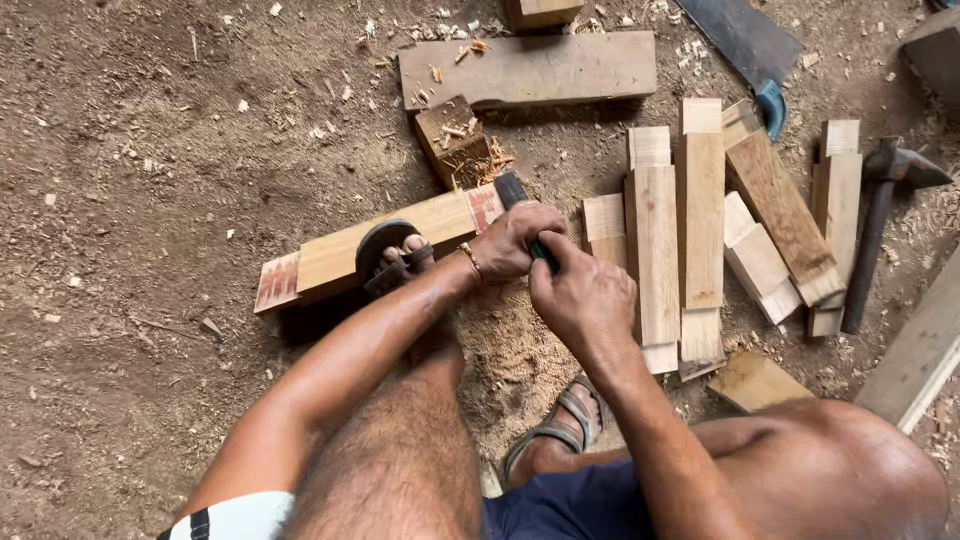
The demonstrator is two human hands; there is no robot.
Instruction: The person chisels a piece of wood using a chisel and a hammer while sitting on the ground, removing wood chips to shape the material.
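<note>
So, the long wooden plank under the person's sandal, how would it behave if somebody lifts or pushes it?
The plank looks thick and solid, so it would probably stay stiff and feel rather heavy. Its flat faces should keep it from rolling. The sandalled foot pins it now, and loose sawdust on the ground may let it slide once released.

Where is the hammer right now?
In the head view the hammer lies on the dirt ground at the far right, untouched, just right of the row of cut wood pieces and away from both hands.
</note>
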